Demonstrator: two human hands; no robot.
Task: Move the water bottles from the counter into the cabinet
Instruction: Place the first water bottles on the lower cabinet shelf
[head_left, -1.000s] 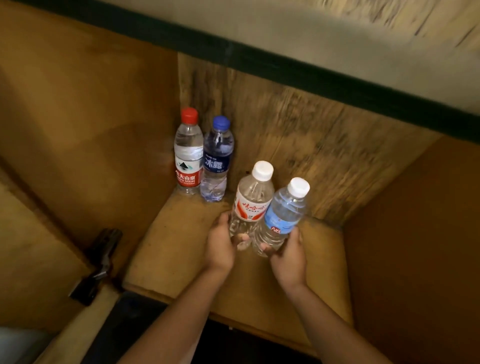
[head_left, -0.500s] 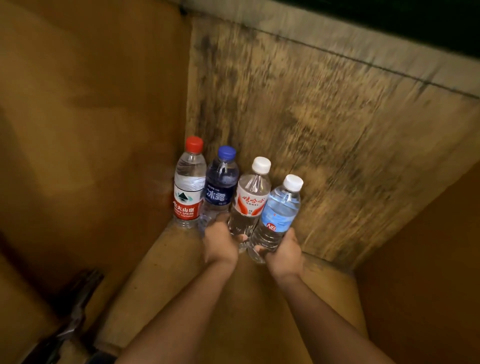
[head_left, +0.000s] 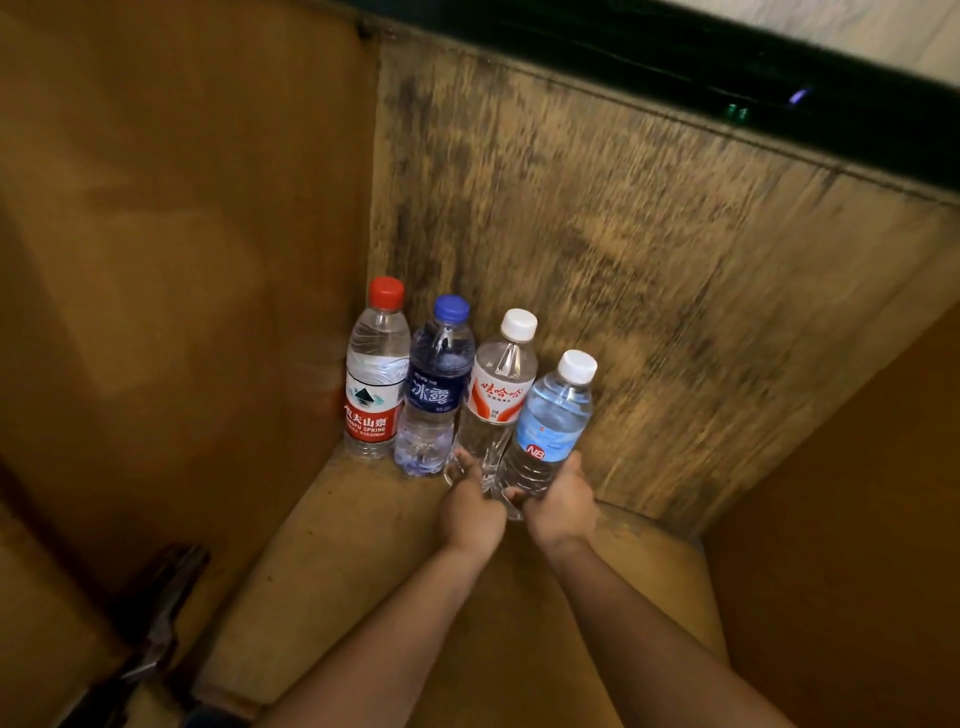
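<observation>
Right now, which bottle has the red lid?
The bottle farthest left, tucked into the cabinet's back corner. Its neighbour's cap is blue and the other two are white; neither hand touches it.

bottle row blocking back-left corner, bare shelf floor rightward

"NB" on blue-labelled bottle

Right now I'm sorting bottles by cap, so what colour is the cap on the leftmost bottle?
Red; the leftmost bottle's cap shows clearly in the head view.
</observation>
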